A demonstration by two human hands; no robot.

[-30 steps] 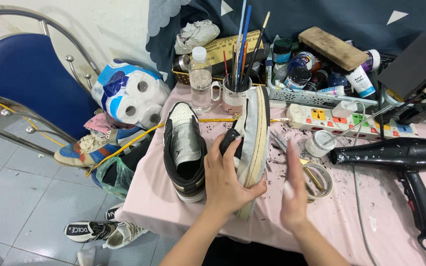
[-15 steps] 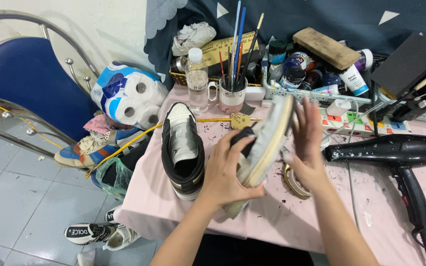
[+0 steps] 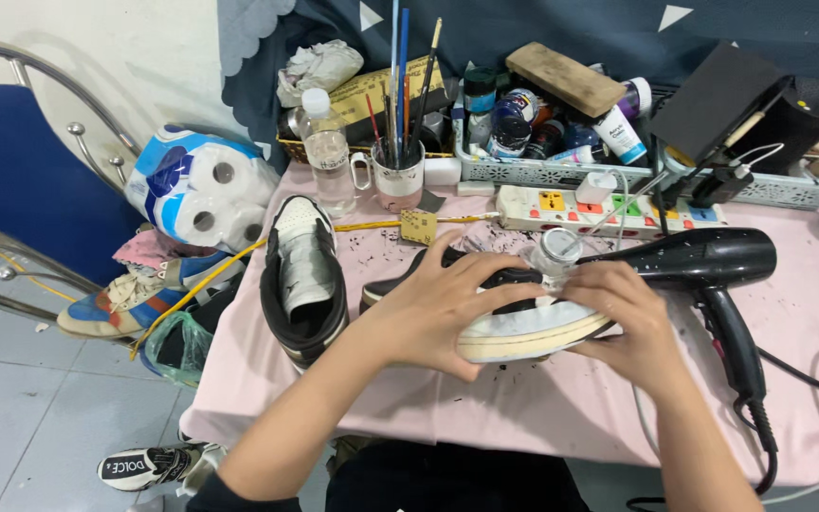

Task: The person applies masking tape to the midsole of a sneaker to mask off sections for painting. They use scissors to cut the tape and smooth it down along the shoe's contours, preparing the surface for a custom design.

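Holding the black sneaker with the cream rubber sole [image 3: 523,327] on its side just above the pink-clothed worktop [image 3: 542,408], I clasp it from both ends: my left hand [image 3: 438,308] wraps over the upper, my right hand [image 3: 623,318] grips the other end of the sole. Its mate, a black and white high-top sneaker [image 3: 303,280], stands upright just to my left. A black hair dryer [image 3: 703,270] lies right behind my right hand, with a small clear jar [image 3: 556,254] between it and the shoe; I judge a careless turn of the sole could knock that jar over. Half a second ago the shoe stood tilted up and my right hand was open against its sole; now it lies level, gripped.
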